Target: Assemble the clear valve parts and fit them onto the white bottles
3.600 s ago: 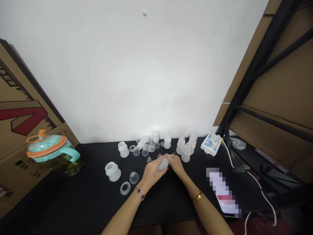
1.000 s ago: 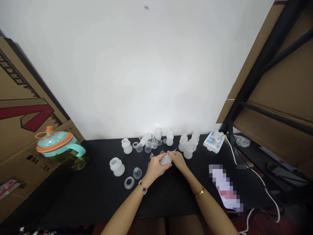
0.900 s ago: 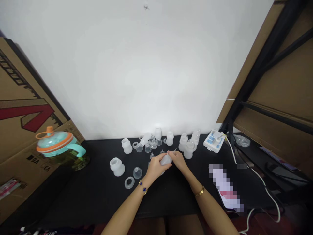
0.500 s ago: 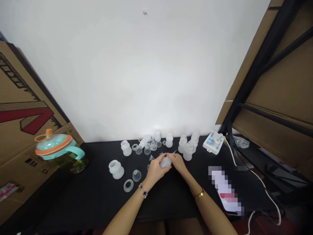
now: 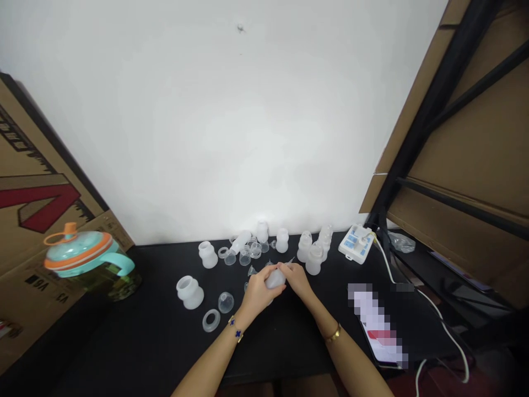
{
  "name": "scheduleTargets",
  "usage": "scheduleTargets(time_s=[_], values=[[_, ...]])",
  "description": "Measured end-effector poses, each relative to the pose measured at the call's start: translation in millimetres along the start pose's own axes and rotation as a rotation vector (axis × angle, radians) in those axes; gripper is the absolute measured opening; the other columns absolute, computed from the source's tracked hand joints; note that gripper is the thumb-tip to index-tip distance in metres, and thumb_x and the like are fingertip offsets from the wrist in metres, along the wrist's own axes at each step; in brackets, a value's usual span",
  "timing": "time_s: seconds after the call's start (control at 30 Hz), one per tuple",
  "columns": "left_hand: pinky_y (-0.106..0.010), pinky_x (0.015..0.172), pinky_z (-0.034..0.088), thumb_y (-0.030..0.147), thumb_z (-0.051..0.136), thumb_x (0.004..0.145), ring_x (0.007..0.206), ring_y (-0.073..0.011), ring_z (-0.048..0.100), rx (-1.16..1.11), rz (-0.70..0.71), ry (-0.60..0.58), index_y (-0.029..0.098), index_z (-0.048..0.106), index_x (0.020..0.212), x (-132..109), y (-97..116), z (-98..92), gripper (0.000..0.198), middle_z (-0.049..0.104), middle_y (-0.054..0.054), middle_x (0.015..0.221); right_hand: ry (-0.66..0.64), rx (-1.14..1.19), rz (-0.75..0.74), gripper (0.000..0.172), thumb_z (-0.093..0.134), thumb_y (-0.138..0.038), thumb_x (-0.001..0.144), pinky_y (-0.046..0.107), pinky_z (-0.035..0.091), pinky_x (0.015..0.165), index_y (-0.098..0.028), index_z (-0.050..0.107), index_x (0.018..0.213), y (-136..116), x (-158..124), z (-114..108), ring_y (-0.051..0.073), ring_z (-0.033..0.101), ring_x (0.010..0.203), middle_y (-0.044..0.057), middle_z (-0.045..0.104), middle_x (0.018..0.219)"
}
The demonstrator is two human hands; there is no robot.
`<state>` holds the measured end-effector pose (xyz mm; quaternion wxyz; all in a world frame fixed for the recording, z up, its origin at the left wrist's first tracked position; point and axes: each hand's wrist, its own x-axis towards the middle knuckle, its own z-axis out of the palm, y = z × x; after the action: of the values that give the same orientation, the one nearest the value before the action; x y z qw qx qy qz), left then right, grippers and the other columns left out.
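My left hand and my right hand meet over a black table. Both are closed around one small frosted white bottle, the left gripping its body, the right pinching its top end. Just behind the hands lie tiny clear funnel-like parts. To the left stand a wide frosted bottle, a clear dome cap and a translucent ring.
Several more frosted bottles and clear caps line the white wall. A teal and orange jug stands left by cardboard boxes. A white power strip with cable, a phone and a black rack are right.
My hands stay together on the small bottle with only slight finger shifts. The view has drifted a little; nothing on the table has moved.
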<state>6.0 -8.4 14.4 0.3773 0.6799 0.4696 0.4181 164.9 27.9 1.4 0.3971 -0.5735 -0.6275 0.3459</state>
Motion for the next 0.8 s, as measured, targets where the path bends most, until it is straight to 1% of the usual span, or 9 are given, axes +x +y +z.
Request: scheduleTargets(time_s=[0.17,0.27,0.4,0.53,0.7,0.8], values=[[-0.034,0.094,0.055,0.027,0.077,0.072,0.107,-0.0267,0.072,0.017,-0.009,0.005,0.026,0.068,0.124,0,-1,0.4,0.054,0.076,-0.005,0.117,-0.004,0.006,0.022,0.049,0.049,-0.047,0.086,0.027,0.024,0.052,-0.021,0.045,0.045,-3,-1,-1,0.013,0.033,0.052,-0.003,0.036,0.048],[-0.034,0.092,0.055,0.027,0.077,0.071,0.103,-0.0263,0.073,0.035,-0.004,0.014,0.026,0.068,0.124,0,-3,1.4,0.053,0.077,-0.005,0.115,-0.001,0.009,0.017,0.048,0.048,-0.047,0.086,0.027,0.024,0.052,-0.021,0.046,0.045,-3,-1,0,0.013,0.033,0.052,-0.003,0.036,0.049],[-0.032,0.090,0.055,0.027,0.076,0.072,0.099,-0.0249,0.074,0.060,-0.005,0.020,0.025,0.068,0.125,1,-7,2.6,0.054,0.078,-0.005,0.112,0.010,0.010,0.016,0.048,0.047,-0.049,0.084,0.028,0.021,0.052,-0.021,0.041,0.045,-2,0,1,0.013,0.034,0.052,-0.003,0.034,0.048],[-0.031,0.089,0.054,0.026,0.076,0.073,0.099,-0.0248,0.073,0.080,0.016,0.024,0.026,0.067,0.127,1,-11,3.1,0.055,0.077,-0.005,0.115,0.011,0.012,0.027,0.048,0.046,-0.053,0.082,0.028,0.021,0.052,-0.022,0.037,0.046,-3,1,2,0.014,0.036,0.052,-0.002,0.035,0.049],[-0.029,0.082,0.054,0.026,0.075,0.073,0.093,-0.0240,0.074,0.143,0.019,0.036,0.028,0.066,0.129,0,-12,3.4,0.057,0.077,-0.004,0.113,0.006,0.004,0.027,0.047,0.044,-0.054,0.080,0.029,0.022,0.053,-0.022,0.037,0.047,-5,0,2,0.014,0.035,0.052,-0.002,0.035,0.049],[-0.029,0.084,0.054,0.026,0.075,0.073,0.095,-0.0240,0.074,0.177,0.032,0.044,0.029,0.067,0.127,-1,-10,3.4,0.055,0.077,-0.004,0.113,0.001,0.001,0.019,0.047,0.044,-0.055,0.081,0.028,0.023,0.053,-0.022,0.037,0.047,-4,1,1,0.014,0.036,0.053,-0.001,0.036,0.050]])
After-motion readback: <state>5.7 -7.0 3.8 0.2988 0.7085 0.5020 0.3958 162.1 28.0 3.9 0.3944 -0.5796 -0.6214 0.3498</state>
